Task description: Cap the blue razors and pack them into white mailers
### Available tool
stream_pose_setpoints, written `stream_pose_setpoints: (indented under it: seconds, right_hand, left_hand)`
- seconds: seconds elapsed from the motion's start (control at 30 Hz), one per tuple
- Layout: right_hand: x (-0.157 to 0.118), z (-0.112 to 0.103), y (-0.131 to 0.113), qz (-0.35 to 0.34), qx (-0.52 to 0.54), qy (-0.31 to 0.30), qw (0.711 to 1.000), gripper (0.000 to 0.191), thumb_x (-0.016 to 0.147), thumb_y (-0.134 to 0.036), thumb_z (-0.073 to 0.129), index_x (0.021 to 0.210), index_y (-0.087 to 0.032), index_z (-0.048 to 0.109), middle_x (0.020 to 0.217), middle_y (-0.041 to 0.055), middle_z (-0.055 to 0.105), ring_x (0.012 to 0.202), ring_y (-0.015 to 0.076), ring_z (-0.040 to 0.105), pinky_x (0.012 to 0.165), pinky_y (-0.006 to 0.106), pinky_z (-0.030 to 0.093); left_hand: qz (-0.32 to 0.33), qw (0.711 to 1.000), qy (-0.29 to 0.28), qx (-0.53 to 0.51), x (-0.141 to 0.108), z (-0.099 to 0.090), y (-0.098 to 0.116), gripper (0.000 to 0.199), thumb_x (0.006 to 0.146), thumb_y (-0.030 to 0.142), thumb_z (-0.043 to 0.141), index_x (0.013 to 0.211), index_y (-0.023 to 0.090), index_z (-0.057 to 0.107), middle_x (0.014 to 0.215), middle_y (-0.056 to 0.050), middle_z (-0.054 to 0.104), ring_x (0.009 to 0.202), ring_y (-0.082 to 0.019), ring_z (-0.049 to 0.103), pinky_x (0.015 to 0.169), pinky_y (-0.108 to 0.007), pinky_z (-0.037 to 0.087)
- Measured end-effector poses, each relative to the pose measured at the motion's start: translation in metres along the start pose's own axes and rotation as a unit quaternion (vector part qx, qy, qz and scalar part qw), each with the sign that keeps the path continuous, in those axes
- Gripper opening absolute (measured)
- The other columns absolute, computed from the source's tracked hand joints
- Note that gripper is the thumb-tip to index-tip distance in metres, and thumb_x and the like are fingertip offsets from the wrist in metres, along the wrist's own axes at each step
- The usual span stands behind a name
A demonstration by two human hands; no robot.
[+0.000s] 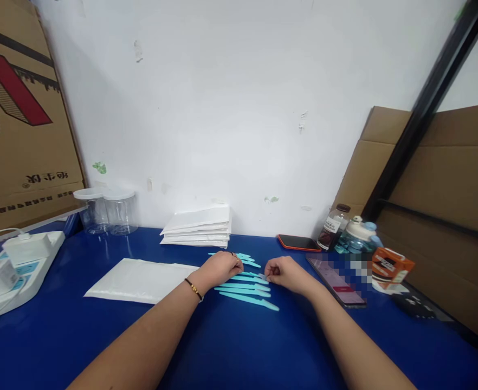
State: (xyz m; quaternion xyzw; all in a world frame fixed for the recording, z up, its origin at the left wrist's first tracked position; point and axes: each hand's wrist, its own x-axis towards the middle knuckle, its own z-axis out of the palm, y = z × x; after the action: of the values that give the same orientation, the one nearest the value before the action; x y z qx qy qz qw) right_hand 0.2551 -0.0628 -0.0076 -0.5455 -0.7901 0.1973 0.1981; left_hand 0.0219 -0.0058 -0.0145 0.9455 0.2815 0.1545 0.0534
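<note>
Two bare hands working over slender turquoise pieces point(243, 291) on a blue tabletop point(223, 346). The left hand point(223, 269) is reaching over the left ends of the row, its fingers curling downward; whether they are clamping on a piece cannot be told, since the hand is hiding the contact. The right hand point(285, 273) is facing it across a narrow gap, thumb and forefinger drawing close together beside the row's right ends; a small translucent bit point(262, 277) is lying just at these fingertips, though a firm pinch on it cannot be confirmed. Several pieces are lying roughly side by side on the near side of both grips, while others are showing just beyond the left grip. To the left of the left grip a flat white packet point(137, 279) is lying, partly passing behind the wrist; beyond that grip a stack of white packets point(198, 225) is resting against the wall. A large phone point(332, 279) is lying to the right of the right grip. The step in hand is seemingly one of handling or arranging single pieces; the next move is probably calling for a light fingertip pinch, without disturbing neighbouring pieces.
</note>
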Motion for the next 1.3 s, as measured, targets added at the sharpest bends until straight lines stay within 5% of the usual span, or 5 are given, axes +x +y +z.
stream_pose_setpoints:
  seconds: [0.63, 0.87, 1.03, 1.2, 1.3]
  right_hand:
    - [0.002, 0.006, -0.004, -0.016, 0.034, -0.026, 0.999, 0.011, 0.072, -0.017, 0.056, 0.075, -0.017, 0.067, 0.066, -0.0001, 0.065, 0.06, 0.0121, 0.057, 0.054, 0.019, 0.04]
    - [0.021, 0.016, -0.002, 0.013, -0.085, 0.14, 0.986, 0.014, 0.079, -0.029, 0.057, 0.082, -0.019, 0.067, 0.082, 0.0035, 0.058, 0.073, 0.015, 0.055, 0.065, 0.025, 0.04]
    - [0.028, 0.024, 0.0, 0.026, -0.09, 0.113, 0.989, 0.002, 0.072, -0.02, 0.065, 0.072, -0.018, 0.064, 0.08, 0.0016, 0.057, 0.072, 0.0136, 0.054, 0.065, 0.024, 0.039]
    - [0.025, 0.023, -0.002, 0.01, -0.058, 0.091, 0.994, 0.003, 0.07, -0.016, 0.064, 0.067, -0.018, 0.065, 0.077, 0.0011, 0.059, 0.068, 0.0122, 0.054, 0.06, 0.021, 0.038]
    - [0.021, 0.016, -0.002, -0.001, -0.038, 0.063, 0.997, 0.004, 0.07, -0.017, 0.062, 0.069, -0.018, 0.066, 0.074, 0.0009, 0.061, 0.065, 0.0121, 0.055, 0.057, 0.021, 0.039]
  left_hand:
    - [-0.005, 0.999, -0.029, -0.018, 0.002, 0.003, 0.009, 0.016, 0.081, 0.021, 0.052, 0.082, 0.022, 0.068, 0.082, 0.0, 0.069, 0.076, -0.015, 0.06, 0.065, -0.022, 0.04]
    - [-0.101, 0.992, 0.054, 0.054, -0.003, -0.003, -0.004, 0.02, 0.082, 0.029, 0.057, 0.099, 0.022, 0.063, 0.1, -0.005, 0.062, 0.097, -0.021, 0.055, 0.084, -0.029, 0.04]
    - [-0.102, 0.993, 0.019, 0.063, -0.003, 0.0, -0.007, 0.011, 0.083, 0.027, 0.054, 0.085, 0.021, 0.063, 0.084, -0.003, 0.063, 0.088, -0.02, 0.056, 0.08, -0.03, 0.039]
    - [-0.089, 0.992, 0.057, 0.066, -0.005, -0.003, -0.004, 0.023, 0.079, 0.031, 0.06, 0.1, 0.024, 0.059, 0.099, -0.003, 0.06, 0.095, -0.02, 0.055, 0.081, -0.029, 0.038]
    - [-0.074, 0.995, 0.028, 0.066, -0.006, -0.006, -0.003, 0.01, 0.08, 0.03, 0.057, 0.085, 0.023, 0.063, 0.088, -0.001, 0.062, 0.089, -0.019, 0.057, 0.078, -0.028, 0.038]
